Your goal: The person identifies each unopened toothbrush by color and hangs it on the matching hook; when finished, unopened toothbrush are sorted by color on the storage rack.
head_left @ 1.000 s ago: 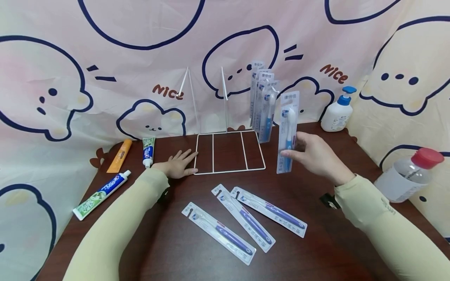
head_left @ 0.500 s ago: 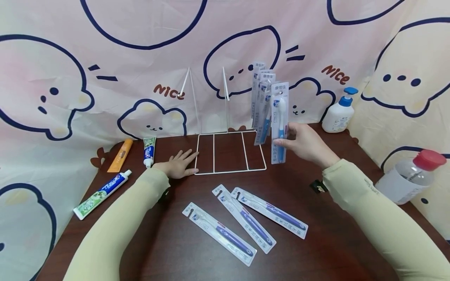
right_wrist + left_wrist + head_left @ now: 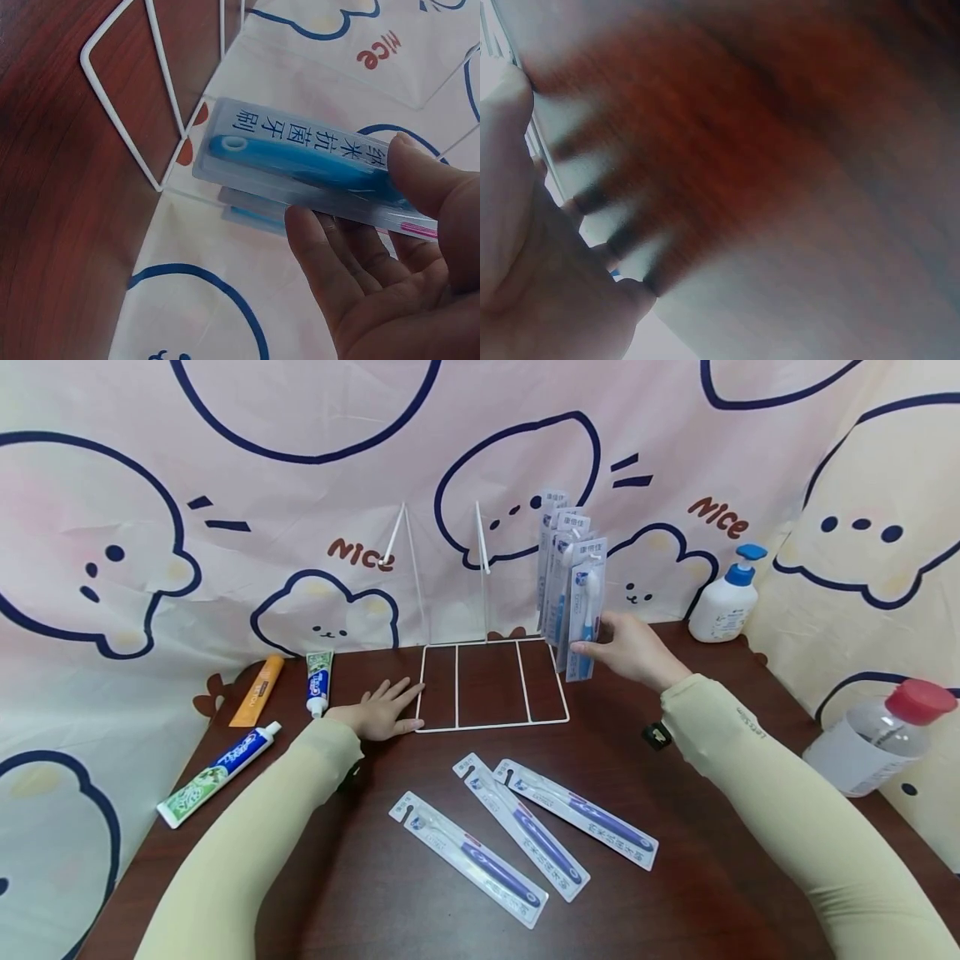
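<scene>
My right hand (image 3: 637,652) pinches a packaged toothbrush (image 3: 584,610) with a blue handle, thumb in front and fingers behind. The pack stands upright just in front of several similar packs (image 3: 553,560) hanging at the right side of a white wire rack (image 3: 492,726). In the right wrist view, the blue handle (image 3: 300,161) lies under my thumb; whether its top is on a hook is hidden. My left hand (image 3: 381,714) rests on the table with fingers spread, touching the rack's left base edge. Three purple toothbrush packs, including the leftmost one (image 3: 468,860), lie in front of the rack.
On the left lie a green-and-blue toothpaste tube (image 3: 217,775), a smaller tube (image 3: 318,683) and an orange tube (image 3: 257,692). A blue-topped pump bottle (image 3: 723,602) and a red-capped bottle (image 3: 873,743) stand on the right. A patterned cloth (image 3: 315,510) hangs behind.
My right hand has carried the blue toothbrush pack left and away from me, up close to the hanging packs. The left hand has stayed in place.
</scene>
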Demonstrator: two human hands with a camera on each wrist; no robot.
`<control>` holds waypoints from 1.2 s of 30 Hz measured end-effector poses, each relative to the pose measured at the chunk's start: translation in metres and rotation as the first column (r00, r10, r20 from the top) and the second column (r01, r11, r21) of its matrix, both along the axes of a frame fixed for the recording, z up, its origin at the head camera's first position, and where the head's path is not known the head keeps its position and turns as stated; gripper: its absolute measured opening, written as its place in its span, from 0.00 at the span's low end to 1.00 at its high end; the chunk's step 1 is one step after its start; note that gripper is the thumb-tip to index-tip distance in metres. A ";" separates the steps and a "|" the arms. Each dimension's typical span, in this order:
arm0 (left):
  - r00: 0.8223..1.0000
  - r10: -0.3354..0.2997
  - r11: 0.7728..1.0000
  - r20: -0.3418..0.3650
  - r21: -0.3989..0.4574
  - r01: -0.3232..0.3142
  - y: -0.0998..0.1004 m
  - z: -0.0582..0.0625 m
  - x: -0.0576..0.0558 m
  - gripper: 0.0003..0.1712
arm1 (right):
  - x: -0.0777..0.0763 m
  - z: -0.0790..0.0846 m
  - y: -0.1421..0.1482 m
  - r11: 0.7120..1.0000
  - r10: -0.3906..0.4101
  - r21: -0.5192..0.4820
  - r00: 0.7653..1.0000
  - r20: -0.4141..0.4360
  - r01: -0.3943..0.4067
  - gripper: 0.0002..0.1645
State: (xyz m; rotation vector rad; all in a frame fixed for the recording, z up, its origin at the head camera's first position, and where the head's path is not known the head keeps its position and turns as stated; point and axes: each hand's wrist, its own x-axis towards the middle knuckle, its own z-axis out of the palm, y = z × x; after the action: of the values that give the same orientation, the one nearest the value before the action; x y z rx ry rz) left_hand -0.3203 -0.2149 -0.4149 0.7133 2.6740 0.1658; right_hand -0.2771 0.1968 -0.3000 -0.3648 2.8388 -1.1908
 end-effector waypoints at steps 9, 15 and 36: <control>1.000 0.015 1.000 0.019 -0.016 -0.014 0.000 0.000 -0.002 0.47 | -0.006 -0.009 0.008 1.000 0.014 0.008 1.000 0.007 -0.014 0.34; 1.000 0.000 1.000 0.000 -0.002 0.000 0.001 0.002 0.000 0.47 | 0.001 -0.016 0.018 0.996 0.010 0.088 0.999 0.046 -0.014 0.31; 1.000 0.007 1.000 -0.006 -0.008 -0.007 0.001 -0.001 0.000 0.46 | 0.135 -0.086 -0.039 0.791 0.217 0.579 0.976 0.033 -0.195 0.32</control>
State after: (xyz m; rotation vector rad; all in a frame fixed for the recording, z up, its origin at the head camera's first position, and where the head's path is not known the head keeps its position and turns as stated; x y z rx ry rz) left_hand -0.3205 -0.2137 -0.4162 0.7030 2.6819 0.1547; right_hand -0.1418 0.1578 -0.3865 -0.6322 2.9012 -0.2413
